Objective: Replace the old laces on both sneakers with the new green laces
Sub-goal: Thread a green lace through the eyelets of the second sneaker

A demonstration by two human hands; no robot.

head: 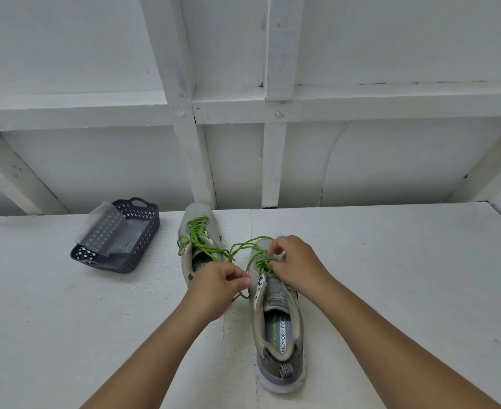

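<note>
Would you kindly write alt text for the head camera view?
Two hands thread a green lace through the nearer grey sneaker on a white table; left hand and right hand each pinch it. The other sneaker, green-laced, lies beside a dark basket.

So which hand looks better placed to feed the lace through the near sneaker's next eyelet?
Probably the right hand: it pinches the green lace directly over the near sneaker eyelets, while the left hand holds slack off to the side.
</note>
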